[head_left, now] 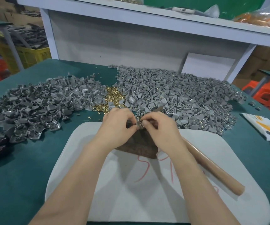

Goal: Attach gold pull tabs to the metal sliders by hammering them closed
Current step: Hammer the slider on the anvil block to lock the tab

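Fingertips point(135, 126) of left hand point(117, 127) and right hand point(162, 128) are pinching one grey metal slider point(138, 122) above the rusty brown block point(140, 144), probably fitting its tab.

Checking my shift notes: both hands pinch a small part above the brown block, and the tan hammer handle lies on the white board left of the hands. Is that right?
No. The head view shows the tan hammer handle lying on the white board right of the hands, not left. The left hand and right hand do pinch a small part above the brown block.
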A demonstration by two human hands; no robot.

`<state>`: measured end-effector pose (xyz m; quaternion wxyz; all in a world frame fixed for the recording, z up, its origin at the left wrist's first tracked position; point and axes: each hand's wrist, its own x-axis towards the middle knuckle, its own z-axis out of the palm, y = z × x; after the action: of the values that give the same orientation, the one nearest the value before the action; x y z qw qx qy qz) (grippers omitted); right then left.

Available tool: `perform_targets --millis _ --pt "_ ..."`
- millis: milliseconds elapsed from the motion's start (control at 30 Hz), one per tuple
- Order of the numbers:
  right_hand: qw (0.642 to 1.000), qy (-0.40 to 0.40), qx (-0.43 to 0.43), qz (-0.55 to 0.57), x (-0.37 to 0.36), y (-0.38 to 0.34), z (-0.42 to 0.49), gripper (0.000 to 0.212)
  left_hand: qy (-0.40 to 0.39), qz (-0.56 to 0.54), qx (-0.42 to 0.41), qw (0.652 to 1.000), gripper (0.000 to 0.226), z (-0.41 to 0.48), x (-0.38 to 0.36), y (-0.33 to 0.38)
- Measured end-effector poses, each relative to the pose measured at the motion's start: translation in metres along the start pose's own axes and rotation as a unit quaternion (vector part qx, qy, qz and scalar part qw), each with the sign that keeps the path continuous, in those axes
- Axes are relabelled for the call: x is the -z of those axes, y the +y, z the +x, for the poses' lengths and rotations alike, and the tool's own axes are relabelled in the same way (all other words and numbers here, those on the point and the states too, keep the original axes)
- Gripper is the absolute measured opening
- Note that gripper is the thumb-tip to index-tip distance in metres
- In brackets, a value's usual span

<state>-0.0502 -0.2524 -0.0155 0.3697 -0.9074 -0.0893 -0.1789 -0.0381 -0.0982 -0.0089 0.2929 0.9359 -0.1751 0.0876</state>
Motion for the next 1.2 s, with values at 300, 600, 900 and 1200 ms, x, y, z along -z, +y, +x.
perform_targets --millis 300,600,900,1200 --pt "0.933 -0.142 -0.197 -0.266 0.033 0.020 0.004 0.028 -0.005 -0.021 0.033 0.999 0.017 -0.002 0.001 0.005" --pt "0.990 0.026 -0.052 -0.125 0.060 -0.003 -0.006 0.033 0.028 -0.009 0.085 0.996 0.015 -0.002 0.002 0.005" --pt "0.990 0.000 0.029 -0.136 0.052 -0.022 -0.023 0.037 0.036 -0.041 0.084 0.995 0.018 -0.003 0.002 0.005" --pt "0.991 0.047 0.066 -0.103 0.053 -0.026 -0.023 0.038 0.043 -0.063 0.093 0.993 0.017 -0.003 0.001 0.007"
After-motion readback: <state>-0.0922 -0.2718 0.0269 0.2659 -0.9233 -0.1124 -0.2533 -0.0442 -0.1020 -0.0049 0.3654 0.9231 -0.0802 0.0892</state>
